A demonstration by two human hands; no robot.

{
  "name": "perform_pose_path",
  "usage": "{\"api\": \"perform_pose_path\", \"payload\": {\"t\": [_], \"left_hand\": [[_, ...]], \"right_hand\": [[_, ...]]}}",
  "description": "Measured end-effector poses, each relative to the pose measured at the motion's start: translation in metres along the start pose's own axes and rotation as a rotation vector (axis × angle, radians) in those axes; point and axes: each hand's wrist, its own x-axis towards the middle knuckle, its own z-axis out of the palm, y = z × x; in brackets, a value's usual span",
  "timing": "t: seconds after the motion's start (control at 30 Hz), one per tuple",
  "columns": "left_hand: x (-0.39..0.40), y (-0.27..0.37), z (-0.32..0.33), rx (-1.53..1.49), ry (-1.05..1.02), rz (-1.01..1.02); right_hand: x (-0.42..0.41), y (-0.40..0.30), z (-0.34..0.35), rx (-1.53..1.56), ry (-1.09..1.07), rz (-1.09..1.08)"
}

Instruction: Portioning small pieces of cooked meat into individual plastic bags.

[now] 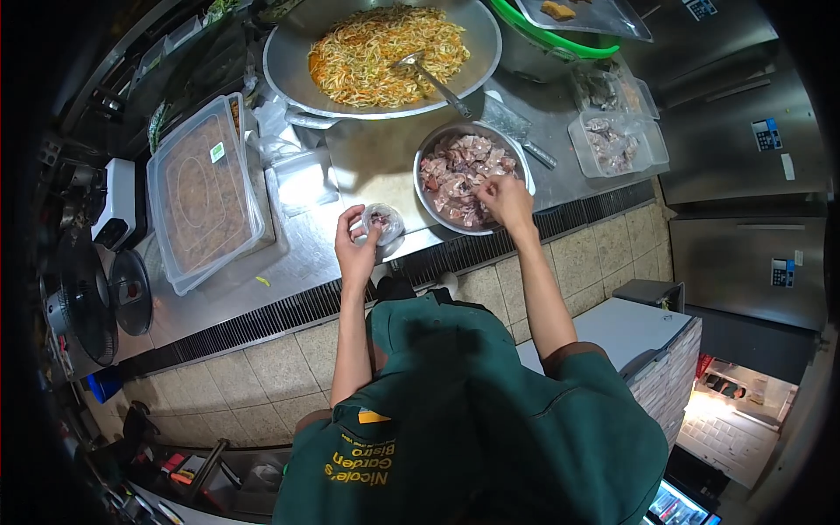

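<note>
My left hand [354,248] holds a small clear plastic container or bag [387,226] with some dark reddish meat pieces inside, low over the counter's front edge. To its right stands a round metal bowl [422,197], full of pale pink-brown sliced meat [462,157]. My right hand [509,201] reaches over the bowl's right side, its fingers bunched against the meat slices. What exactly lies between those fingertips is hidden. Behind both hands lies a pale cutting board [367,170], partly under the bowl.
A large wok [279,65] of shredded vegetables holds a ladle [436,82]. A cleaver [515,125] lies behind the bowl, and plastic tubs [613,147] of bagged portions stand at right. Leftward are a large lidded container [207,190] and a fan [79,295].
</note>
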Motion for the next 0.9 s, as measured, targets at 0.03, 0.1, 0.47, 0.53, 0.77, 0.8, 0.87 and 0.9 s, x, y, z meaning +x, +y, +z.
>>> {"api": "perform_pose_path", "payload": {"t": [0.03, 0.1, 0.47, 0.53, 0.77, 0.8, 0.87, 0.9], "left_hand": [[0.000, 0.002, 0.000, 0.003, -0.005, 0.000], [-0.001, 0.004, 0.001, -0.039, -0.013, -0.028], [0.001, 0.001, 0.004, -0.003, -0.039, -0.007], [0.000, -0.002, 0.003, 0.008, -0.030, 0.012], [-0.002, 0.000, 0.002, -0.029, -0.032, -0.005], [-0.002, 0.001, 0.003, -0.030, -0.035, -0.020], [-0.002, 0.000, 0.003, -0.002, -0.036, -0.008], [-0.003, 0.000, 0.002, 0.027, -0.036, 0.005]], "right_hand": [[0.000, 0.009, -0.001, 0.049, 0.023, 0.003], [-0.004, 0.014, -0.009, 0.095, 0.049, 0.019], [0.000, 0.013, -0.044, 0.381, 0.236, 0.020], [-0.002, 0.002, -0.050, 0.333, 0.282, -0.027], [-0.008, 0.033, -0.018, -0.249, -0.286, 0.037], [-0.009, 0.034, -0.010, -0.251, -0.286, 0.038], [-0.014, 0.030, 0.002, -0.363, -0.201, -0.042], [-0.015, 0.027, 0.002, -0.384, -0.198, -0.093]]}}
